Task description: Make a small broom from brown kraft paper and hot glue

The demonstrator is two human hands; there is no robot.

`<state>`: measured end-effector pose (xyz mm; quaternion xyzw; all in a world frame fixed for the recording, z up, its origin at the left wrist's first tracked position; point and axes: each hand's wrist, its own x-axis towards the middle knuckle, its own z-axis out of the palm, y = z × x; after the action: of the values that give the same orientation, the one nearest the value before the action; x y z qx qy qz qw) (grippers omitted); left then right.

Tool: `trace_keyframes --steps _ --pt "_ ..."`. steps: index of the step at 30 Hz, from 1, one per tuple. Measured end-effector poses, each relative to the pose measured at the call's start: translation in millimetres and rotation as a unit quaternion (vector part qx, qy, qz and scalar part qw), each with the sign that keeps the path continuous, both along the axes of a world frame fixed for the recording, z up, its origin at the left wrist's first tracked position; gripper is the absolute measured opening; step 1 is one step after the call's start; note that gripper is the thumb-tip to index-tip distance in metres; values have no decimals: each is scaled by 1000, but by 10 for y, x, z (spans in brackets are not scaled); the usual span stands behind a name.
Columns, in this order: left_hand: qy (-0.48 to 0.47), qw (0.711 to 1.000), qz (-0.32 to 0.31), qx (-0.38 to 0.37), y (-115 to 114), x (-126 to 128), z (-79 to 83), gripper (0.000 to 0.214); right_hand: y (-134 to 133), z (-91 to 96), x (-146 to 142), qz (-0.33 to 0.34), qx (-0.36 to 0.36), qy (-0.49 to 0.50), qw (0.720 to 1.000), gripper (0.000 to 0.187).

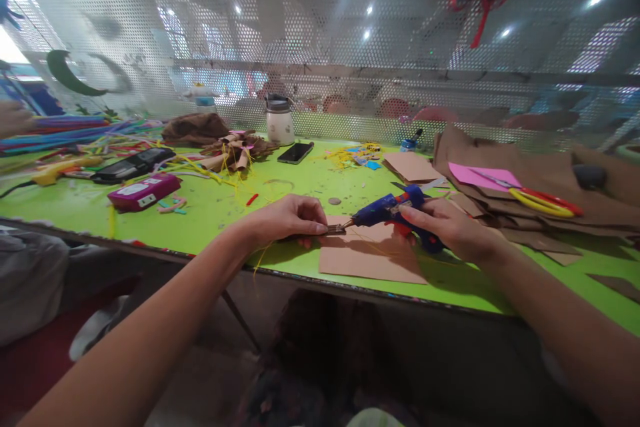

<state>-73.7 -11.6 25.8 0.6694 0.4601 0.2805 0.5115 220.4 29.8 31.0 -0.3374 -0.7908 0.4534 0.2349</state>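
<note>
My right hand (445,223) is wrapped round a blue glue gun (377,209) with an orange-red trigger. The gun's nozzle points left and meets the end of a small brown strip (336,229), which looks like rolled or folded paper. That strip is pinched between the thumb and fingers of my left hand (295,217); the part inside the fingers is hidden. Below both hands, a light brown sheet of card (370,260) lies near the table's front edge. A thin yellow strand (257,260) hangs down beside my left wrist.
Scissors with yellow and red handles (545,201) rest on pink paper (480,177) over brown paper sheets (525,217) at right. A phone (295,153) and a white jar (279,121) stand behind. Left are a purple power strip (144,192), pipe cleaners (75,130) and another person's hand (15,119).
</note>
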Motion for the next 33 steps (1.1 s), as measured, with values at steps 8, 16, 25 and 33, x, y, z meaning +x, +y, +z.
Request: trace_keyframes --steps 8,16,25,33 --pt "10 1000 -12 -2 17 -15 -11 26 25 -52 -10 -9 -29 34 999 48" --pt "7 1000 -21 -8 24 -16 -12 26 39 -128 -76 0 -87 63 994 46" --pt "-23 1000 -4 -14 -2 -6 7 24 51 -163 -59 2 -119 85 989 42" --pt "-83 996 16 -8 -38 -19 21 24 1 -121 -32 11 -121 98 988 44"
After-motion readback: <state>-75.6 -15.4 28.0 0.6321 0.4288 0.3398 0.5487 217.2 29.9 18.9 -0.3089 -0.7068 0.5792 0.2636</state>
